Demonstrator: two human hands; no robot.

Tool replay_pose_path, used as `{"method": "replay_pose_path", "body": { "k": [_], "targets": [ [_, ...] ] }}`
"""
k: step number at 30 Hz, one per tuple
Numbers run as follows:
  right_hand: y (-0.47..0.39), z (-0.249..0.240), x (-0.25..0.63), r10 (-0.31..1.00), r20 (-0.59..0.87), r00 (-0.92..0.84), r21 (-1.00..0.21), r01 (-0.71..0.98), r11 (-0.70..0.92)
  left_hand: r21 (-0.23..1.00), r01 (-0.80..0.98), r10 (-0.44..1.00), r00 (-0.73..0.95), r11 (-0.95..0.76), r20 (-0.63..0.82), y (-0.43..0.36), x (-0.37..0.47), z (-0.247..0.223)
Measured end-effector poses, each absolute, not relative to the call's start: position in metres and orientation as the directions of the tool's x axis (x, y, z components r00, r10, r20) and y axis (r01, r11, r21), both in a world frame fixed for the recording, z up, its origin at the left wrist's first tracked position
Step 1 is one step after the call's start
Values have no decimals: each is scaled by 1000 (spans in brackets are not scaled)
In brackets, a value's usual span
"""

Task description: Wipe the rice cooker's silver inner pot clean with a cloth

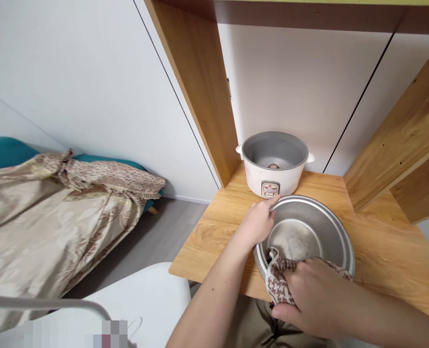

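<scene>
A round metal pot (297, 237) rests on the wooden desk near its front edge, its open top facing me. My left hand (260, 221) grips the pot's far left rim, index finger stretched along the edge. In my right hand (310, 290) is a bunched brown-and-white patterned cloth (277, 280), pressed over the near rim and inner wall. Part of the cloth shows beyond my knuckles on the right. Just behind the pot stands a white rice cooker body (272, 176), lidless, with its grey inside and heating plate bare.
Wooden uprights (199, 87) flank the desk (207, 241), and a shelf (308, 14) crosses above it. On the left, a white chair (156, 295) is close to the desk. Patterned fabric (72, 212) covers teal furniture (7, 147) by the wall.
</scene>
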State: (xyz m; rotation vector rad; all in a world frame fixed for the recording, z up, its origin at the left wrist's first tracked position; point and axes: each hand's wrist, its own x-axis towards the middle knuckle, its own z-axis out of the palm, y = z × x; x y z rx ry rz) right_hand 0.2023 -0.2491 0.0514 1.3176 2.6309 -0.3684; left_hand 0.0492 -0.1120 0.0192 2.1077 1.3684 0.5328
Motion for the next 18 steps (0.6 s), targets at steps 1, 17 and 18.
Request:
{"method": "replay_pose_path", "body": {
  "k": [1,17,18],
  "targets": [
    [-248,51,203,754,-265,-601,-149,798,584,646,693,916,400,-321,27,-112,49,19],
    [-250,49,203,756,-248,-606,-121,793,597,629,700,913,406,-337,36,-113,49,20],
    [-250,49,203,754,-241,-611,-138,791,596,629,700,913,407,-338,38,-113,49,20]
  ]
}}
